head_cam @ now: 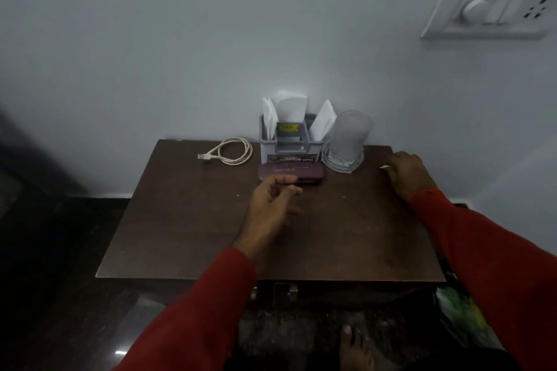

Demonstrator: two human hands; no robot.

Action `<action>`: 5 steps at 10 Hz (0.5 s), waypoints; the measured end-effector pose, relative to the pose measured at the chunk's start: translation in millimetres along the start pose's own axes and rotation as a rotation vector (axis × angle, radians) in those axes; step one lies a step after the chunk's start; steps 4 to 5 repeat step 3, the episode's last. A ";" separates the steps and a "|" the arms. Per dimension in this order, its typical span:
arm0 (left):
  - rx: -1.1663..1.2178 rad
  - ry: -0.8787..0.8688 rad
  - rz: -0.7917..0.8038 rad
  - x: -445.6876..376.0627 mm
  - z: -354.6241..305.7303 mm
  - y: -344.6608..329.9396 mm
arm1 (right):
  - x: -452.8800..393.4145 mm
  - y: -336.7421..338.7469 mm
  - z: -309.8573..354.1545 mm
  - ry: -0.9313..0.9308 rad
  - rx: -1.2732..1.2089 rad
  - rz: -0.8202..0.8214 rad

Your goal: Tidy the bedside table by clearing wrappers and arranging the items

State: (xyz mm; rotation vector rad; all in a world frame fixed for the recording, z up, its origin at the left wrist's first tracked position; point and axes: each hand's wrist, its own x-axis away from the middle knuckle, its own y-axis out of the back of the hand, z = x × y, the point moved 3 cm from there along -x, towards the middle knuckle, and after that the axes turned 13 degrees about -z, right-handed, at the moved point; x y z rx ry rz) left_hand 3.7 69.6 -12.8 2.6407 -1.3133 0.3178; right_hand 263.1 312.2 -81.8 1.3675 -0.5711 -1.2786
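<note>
A dark brown bedside table [187, 238] stands against a pale wall. At its back sit a coiled white USB cable [233, 151], a grey organiser [287, 146] holding white papers, a purple case [291, 172] lying in front of it, and an upturned glass [346, 141]. My left hand [271, 208] hovers just in front of the purple case, fingers apart and holding nothing. My right hand [408, 176] rests near the table's right back edge, fingers curled over a small white scrap [385, 166] that peeks out by the fingertips.
A white switch and socket panel [494, 6] hangs on the wall at upper right. A drawer handle [284, 292] shows under the table's front edge. A greenish bag [461, 313] lies at lower right, and a bare foot [357, 349] stands on the dark floor.
</note>
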 end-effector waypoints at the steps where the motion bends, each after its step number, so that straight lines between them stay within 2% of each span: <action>1: -0.019 -0.045 0.032 4.1 4.3 -4.1 | 3.3 1.9 -3.6 -0.014 -0.011 -0.005; 2: -0.001 -0.096 0.008 -3.4 17.0 -10.3 | -5.2 -6.7 -26.1 -0.108 0.014 -0.026; 3: -0.022 -0.144 0.032 5.5 31.6 -19.3 | -15.9 -1.9 -45.0 -0.217 0.061 0.022; 5: -0.022 -0.144 0.032 5.5 31.6 -19.3 | -15.9 -1.9 -45.0 -0.217 0.061 0.022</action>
